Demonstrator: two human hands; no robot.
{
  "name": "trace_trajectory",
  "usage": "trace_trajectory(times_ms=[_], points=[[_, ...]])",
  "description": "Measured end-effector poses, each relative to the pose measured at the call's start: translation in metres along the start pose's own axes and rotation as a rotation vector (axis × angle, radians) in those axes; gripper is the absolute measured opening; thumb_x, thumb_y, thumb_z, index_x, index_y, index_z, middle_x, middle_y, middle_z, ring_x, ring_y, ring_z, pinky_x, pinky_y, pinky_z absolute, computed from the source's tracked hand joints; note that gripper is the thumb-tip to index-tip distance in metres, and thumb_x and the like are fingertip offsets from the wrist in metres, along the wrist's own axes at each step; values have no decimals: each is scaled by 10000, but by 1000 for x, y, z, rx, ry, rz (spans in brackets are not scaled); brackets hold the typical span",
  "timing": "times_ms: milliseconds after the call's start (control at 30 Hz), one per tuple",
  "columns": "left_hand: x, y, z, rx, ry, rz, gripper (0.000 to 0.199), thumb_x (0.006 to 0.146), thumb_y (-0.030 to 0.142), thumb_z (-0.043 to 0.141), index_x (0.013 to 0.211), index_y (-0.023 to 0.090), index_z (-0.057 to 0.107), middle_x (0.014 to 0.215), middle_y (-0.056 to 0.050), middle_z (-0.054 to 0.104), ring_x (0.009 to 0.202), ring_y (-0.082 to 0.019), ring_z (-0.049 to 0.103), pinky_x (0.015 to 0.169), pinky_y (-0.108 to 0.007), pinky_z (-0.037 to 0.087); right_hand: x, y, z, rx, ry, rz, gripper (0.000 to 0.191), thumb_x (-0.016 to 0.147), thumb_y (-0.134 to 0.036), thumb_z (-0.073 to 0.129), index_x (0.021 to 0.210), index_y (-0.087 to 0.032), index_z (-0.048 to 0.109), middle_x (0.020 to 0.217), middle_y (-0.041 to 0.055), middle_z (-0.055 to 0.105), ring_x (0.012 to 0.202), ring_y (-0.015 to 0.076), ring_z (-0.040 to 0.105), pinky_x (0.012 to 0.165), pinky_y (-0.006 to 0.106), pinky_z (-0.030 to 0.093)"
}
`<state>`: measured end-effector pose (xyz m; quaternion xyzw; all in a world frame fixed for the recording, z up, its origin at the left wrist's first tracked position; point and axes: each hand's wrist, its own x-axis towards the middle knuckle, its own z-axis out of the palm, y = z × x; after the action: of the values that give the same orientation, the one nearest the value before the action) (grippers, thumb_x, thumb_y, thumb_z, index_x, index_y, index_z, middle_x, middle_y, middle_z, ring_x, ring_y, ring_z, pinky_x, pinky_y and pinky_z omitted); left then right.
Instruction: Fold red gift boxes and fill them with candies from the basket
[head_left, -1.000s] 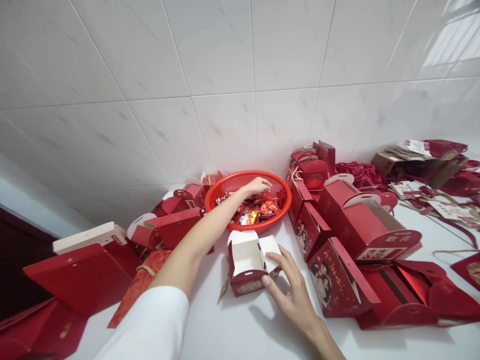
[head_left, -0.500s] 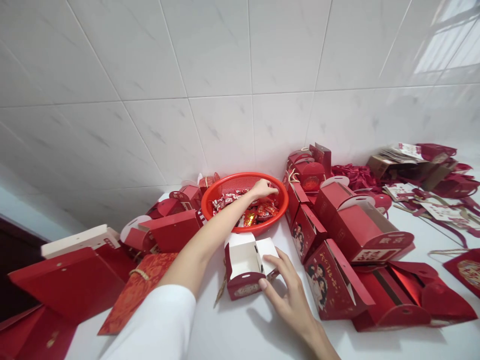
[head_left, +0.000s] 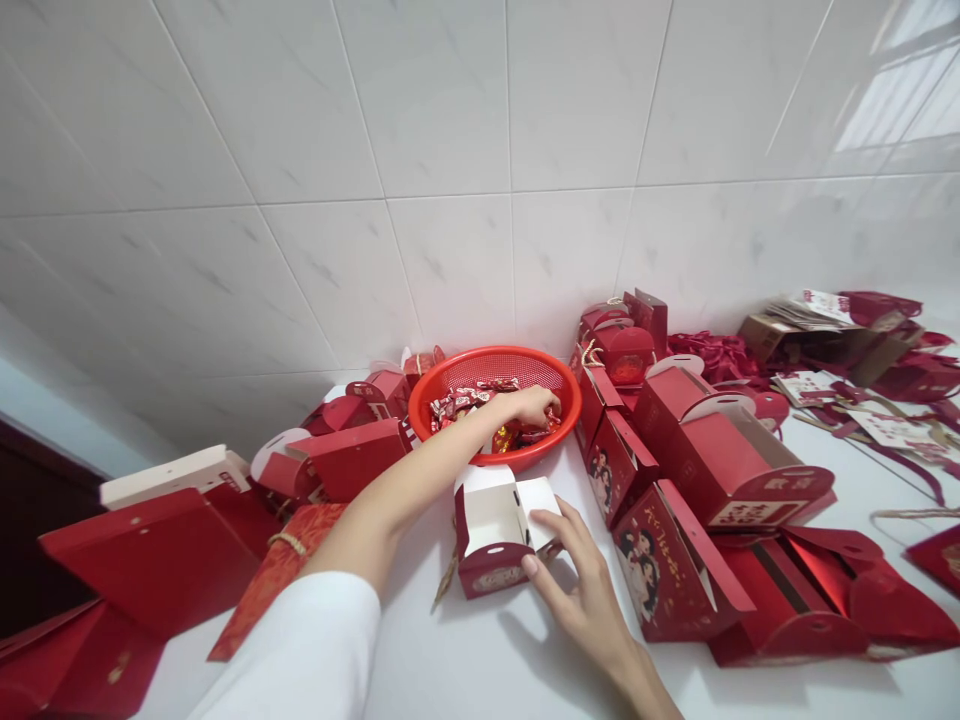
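Observation:
A small dark red candy box [head_left: 491, 577] with a white inside stands on the white table, its top open. My right hand [head_left: 581, 590] grips its right side, thumb at the front panel and fingers over the raised white flap. My left hand [head_left: 534, 405] reaches into a red plastic basket [head_left: 495, 458] behind the box. Its fingers curl down at the right among wrapped candies [head_left: 457, 402], in red, white and gold wrappers. The fingertips are partly hidden, so what they hold cannot be made out.
Red gift boxes [head_left: 667, 570] line the right side, some with open lids. More red boxes [head_left: 150, 560] and an orange-red patterned box [head_left: 277, 570] lie at the left. Dark red ribbons [head_left: 709, 355] and printed cards [head_left: 889, 425] are at the back right. A tiled wall [head_left: 450, 250] rises behind.
My left hand has lowered into the candies at the basket's right side, and its fingers have curled down. My right hand keeps its grip on the box. The view has shifted slightly.

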<state>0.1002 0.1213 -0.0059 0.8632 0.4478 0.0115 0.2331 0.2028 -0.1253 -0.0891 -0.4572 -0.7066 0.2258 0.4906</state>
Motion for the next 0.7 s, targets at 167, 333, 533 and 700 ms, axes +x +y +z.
trace_trajectory(times_ms=[167, 333, 533, 700], points=[[1, -1, 2, 90, 61, -66, 133, 632, 139, 714, 752, 197, 719, 862, -80, 755, 889, -256, 685, 768, -280, 489, 0, 0, -2, 8, -6, 0, 277, 935, -291, 589, 1196, -209, 636, 1319, 129, 601, 1161, 227, 654, 895, 260, 566], [1, -14, -12, 31, 191, -154, 108, 756, 254, 667, 720, 159, 702, 736, -57, 715, 743, -206, 667, 644, -252, 463, 1, -1, -1, 21, -16, -3, 278, 935, -286, 589, 1203, -221, 628, 1275, 117, 619, 1086, 223, 679, 894, 276, 567], [8, -8, -9, -59, 247, -173, 134, 880, 268, 661, 898, 138, 687, 864, -31, 705, 805, -168, 655, 710, -274, 518, 1, -2, -1, 25, -28, 5, 276, 946, -295, 576, 1209, -223, 622, 1286, 116, 611, 1018, 207, 697, 890, 275, 567], [21, 5, 4, -80, 85, -157, 245, 961, 337, 616, 1119, 152, 649, 1122, -71, 667, 964, -196, 660, 838, -384, 574, 2, -2, -2, 29, -31, 8, 275, 943, -294, 579, 1204, -219, 625, 1284, 112, 615, 1109, 217, 670, 884, 259, 566]])
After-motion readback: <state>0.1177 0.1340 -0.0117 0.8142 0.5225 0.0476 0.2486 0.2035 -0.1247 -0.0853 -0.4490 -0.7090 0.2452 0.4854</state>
